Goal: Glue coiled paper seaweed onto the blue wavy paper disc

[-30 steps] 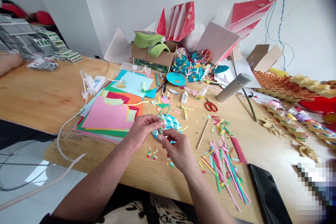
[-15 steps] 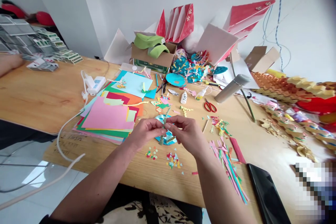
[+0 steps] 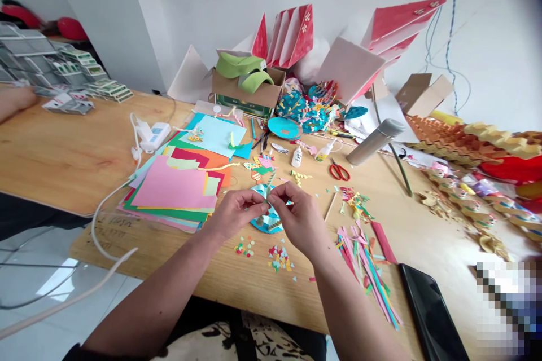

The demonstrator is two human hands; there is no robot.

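Note:
My left hand (image 3: 237, 213) and my right hand (image 3: 296, 217) meet over the wooden table (image 3: 63, 152), fingertips pinched together on a thin twisted paper strip (image 3: 266, 194). Just beneath the hands lies a blue round paper piece with a wave pattern (image 3: 265, 223). Small coloured paper bits (image 3: 279, 256) are scattered in front of the hands.
A stack of coloured paper sheets (image 3: 178, 186) lies left of my hands, a pile of cut paper strips (image 3: 364, 265) and a black phone (image 3: 432, 316) to the right. Red scissors (image 3: 339, 170), glue bottles (image 3: 297, 156), a grey flask (image 3: 375, 141) and a cardboard box (image 3: 248, 90) stand farther back. A white cable (image 3: 110, 203) hangs off the left edge.
My right hand rose from below the blue piece to meet my left hand, and both now pinch the strip closer together above the piece.

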